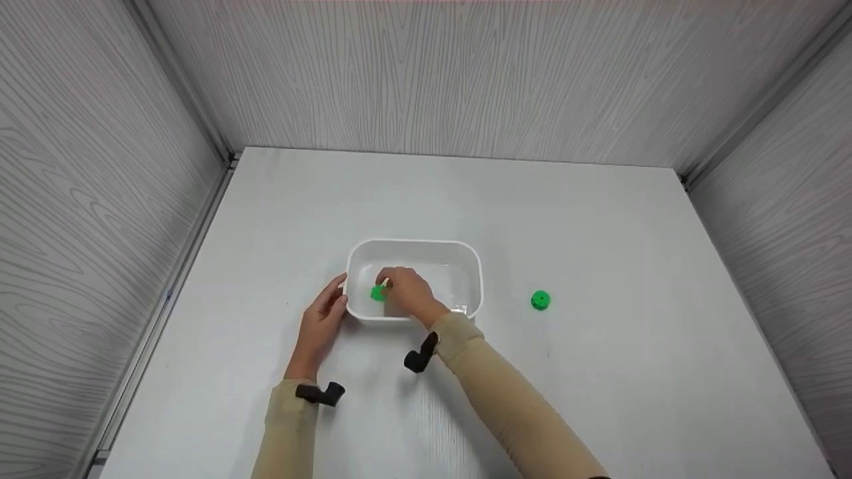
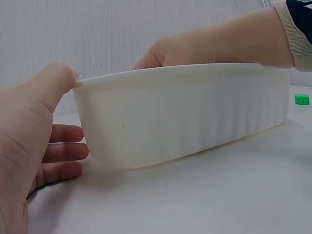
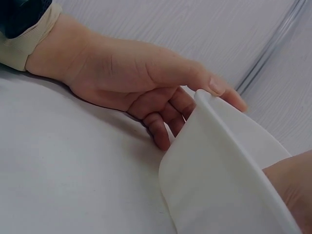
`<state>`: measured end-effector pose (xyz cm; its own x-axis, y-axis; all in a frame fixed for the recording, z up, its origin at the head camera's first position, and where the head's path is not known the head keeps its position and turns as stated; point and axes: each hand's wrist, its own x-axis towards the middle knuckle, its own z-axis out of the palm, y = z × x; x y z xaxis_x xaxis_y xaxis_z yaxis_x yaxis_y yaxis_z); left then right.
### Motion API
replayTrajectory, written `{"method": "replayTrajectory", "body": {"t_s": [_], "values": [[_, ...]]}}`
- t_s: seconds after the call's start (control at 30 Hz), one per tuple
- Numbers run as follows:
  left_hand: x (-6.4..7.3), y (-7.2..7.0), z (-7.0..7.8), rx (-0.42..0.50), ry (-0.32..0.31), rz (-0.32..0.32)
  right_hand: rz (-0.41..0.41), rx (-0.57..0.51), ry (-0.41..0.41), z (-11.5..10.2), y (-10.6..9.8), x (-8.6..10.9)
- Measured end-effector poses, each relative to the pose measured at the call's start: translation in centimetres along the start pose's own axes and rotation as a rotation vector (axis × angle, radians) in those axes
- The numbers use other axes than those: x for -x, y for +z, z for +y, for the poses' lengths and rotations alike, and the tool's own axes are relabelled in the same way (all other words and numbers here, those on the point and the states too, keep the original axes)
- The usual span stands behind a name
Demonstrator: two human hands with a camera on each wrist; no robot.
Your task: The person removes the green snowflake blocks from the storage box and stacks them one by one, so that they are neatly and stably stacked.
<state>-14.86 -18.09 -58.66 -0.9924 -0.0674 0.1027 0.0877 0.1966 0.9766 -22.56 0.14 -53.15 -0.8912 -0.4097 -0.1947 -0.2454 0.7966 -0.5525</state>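
A white, rounded rectangular plastic box sits on the table. My left hand is at its left end, with the thumb at the rim and the relaxed fingers touching the outer wall; the left wrist view shows this hand close up. Inside the box, toward its left end, my right hand reaches down with bent fingers and pinches a small green round piece. The box wall hides those fingertips in the left wrist view. Only part of the right hand shows in the right wrist view.
Another green round piece, with a notched edge, lies on the white table to the right of the box. Grey wood-grain panels stand behind and at both sides of the table.
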Motion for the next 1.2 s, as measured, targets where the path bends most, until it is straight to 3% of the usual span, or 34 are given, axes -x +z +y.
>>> {"method": "replayTrajectory", "body": {"t_s": [0.1, 0.3, 0.43, 0.73, 0.97, 1.2], "values": [[0.1, -0.1, 0.4, 0.012, -0.003, -0.019, 0.009, -0.065, 0.019, 0.3, -0.4, 0.0], [1.0, -0.1, 3.2, -0.006, 0.010, -0.032, 0.068, -0.157, -0.020, 1.3, -1.5, 0.6], [1.0, -0.2, 3.3, -0.002, 0.011, -0.035, 0.123, -0.216, -0.063, 2.1, -2.1, 1.0], [1.0, -0.1, 3.2, 0.027, 0.028, -0.044, 0.183, -0.416, -0.070, 3.3, -3.5, 2.4], [0.9, -0.1, 3.1, 0.018, 0.029, -0.044, 0.282, -0.415, -0.120, 3.9, -4.7, 3.6], [0.8, -0.1, 2.9, 0.037, 0.011, -0.038, 0.356, -0.378, -0.108, 5.1, -5.6, 5.0]]}}
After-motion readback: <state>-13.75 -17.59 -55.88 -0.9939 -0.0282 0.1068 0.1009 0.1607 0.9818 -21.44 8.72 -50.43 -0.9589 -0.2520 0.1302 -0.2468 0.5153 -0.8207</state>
